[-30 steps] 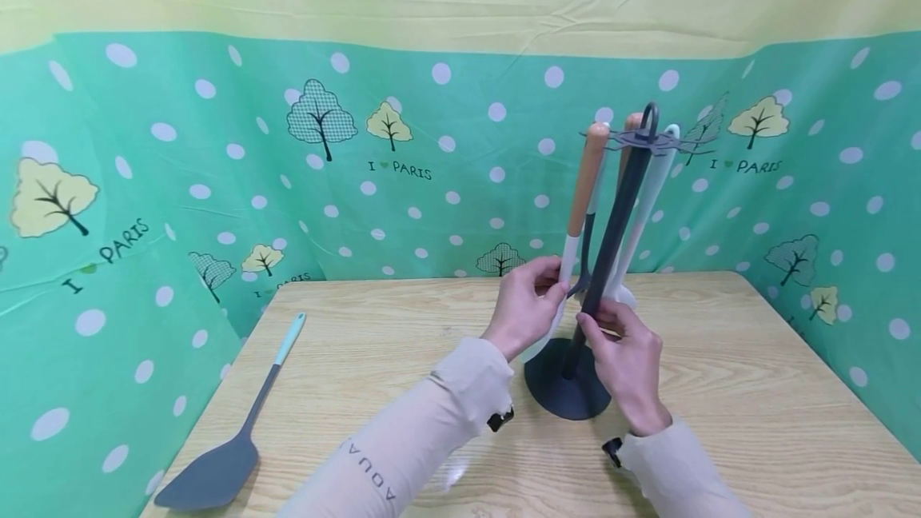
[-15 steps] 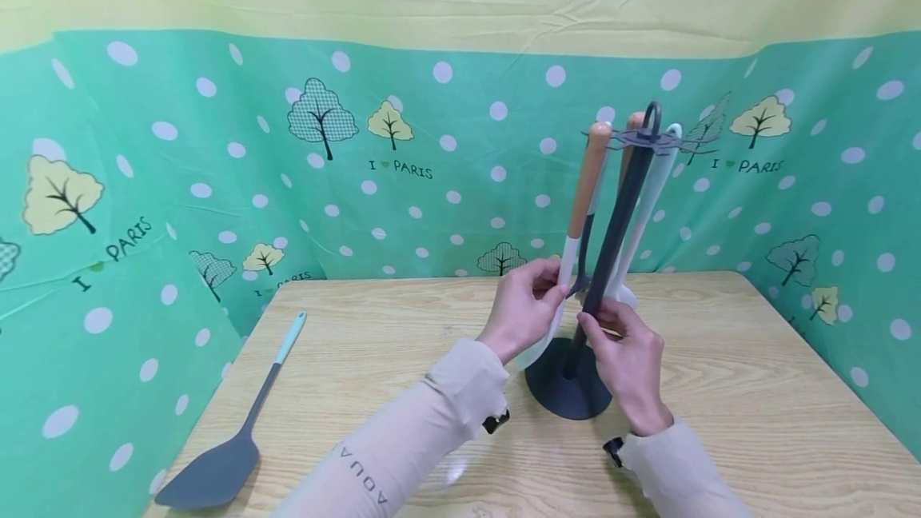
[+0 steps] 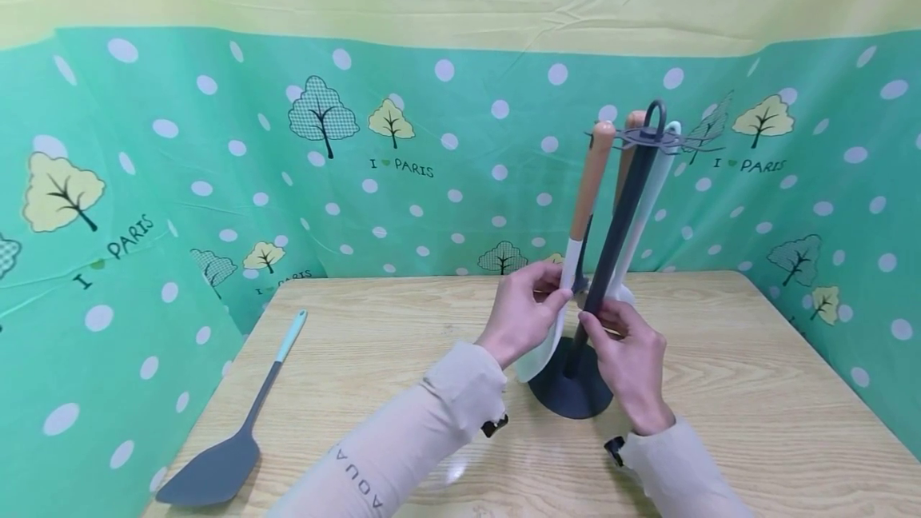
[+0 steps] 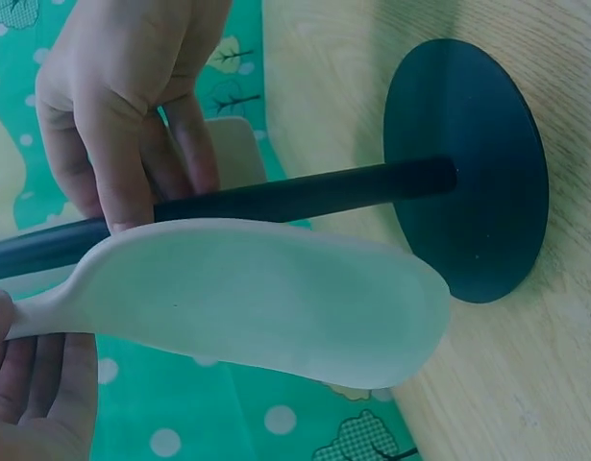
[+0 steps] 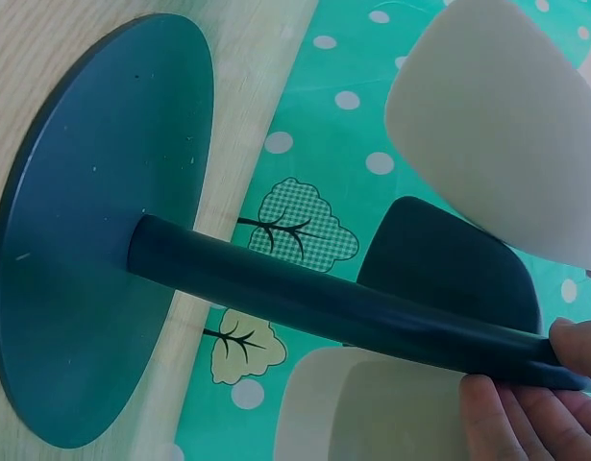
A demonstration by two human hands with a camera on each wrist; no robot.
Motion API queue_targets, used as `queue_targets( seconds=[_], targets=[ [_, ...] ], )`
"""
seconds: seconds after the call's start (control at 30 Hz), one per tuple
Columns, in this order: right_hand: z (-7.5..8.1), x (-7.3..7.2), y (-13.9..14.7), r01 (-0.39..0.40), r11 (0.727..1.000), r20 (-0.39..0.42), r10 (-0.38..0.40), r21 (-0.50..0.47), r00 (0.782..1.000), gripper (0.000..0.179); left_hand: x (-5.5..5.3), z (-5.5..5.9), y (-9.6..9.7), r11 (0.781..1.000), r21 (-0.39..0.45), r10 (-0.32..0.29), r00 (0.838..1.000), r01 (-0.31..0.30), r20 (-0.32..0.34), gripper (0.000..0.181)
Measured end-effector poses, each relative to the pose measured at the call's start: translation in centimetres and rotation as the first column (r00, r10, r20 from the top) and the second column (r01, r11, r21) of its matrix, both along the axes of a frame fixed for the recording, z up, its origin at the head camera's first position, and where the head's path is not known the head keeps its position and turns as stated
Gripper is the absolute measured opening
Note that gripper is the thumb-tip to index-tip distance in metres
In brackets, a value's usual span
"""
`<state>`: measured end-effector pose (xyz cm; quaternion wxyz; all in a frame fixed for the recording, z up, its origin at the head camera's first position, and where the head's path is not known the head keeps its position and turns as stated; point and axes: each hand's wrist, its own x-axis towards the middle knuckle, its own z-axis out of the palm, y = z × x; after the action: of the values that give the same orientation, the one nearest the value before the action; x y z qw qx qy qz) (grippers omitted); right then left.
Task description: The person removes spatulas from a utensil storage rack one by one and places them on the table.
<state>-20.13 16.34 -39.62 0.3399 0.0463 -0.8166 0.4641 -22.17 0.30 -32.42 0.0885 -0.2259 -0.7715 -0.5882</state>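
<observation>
My left hand (image 3: 523, 310) pinches the white neck of a spatula with a wood-coloured handle (image 3: 592, 182). The handle's top is at the hook ring (image 3: 640, 137) of a black utensil stand (image 3: 620, 238); whether it hangs on a hook I cannot tell. In the left wrist view the spatula's broad white head (image 4: 266, 298) lies beside the black pole (image 4: 314, 192). My right hand (image 3: 633, 350) grips that pole low down, above the round base (image 5: 93, 230). Other utensils hang behind, including one with a mint handle (image 3: 651, 190) and one with a wooden handle (image 3: 635, 120).
A dark grey turner (image 3: 216, 462) with a mint handle lies at the left of the wooden table (image 3: 388, 342). A green and yellow printed cloth (image 3: 432, 102) stands around the back and sides. In the right wrist view, a dark utensil head (image 5: 439, 250) hangs behind the pole.
The spatula has shifted and turned slightly: its handle top sits a little further right, nearer the ring, and more of its head shows. The right hand keeps its grip on the pole.
</observation>
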Motion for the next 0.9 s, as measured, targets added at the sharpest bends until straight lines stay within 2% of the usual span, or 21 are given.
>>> queue_targets(
  seconds=[0.9],
  targets=[
    [-0.15, -0.18, -0.07, -0.018, 1.0, -0.022, 0.017, -0.019, 1.0, 0.022, 0.85, -0.42, -0.07, 1.0, 0.013, -0.021, 0.995, 0.023, -0.099, 0.017]
  ],
)
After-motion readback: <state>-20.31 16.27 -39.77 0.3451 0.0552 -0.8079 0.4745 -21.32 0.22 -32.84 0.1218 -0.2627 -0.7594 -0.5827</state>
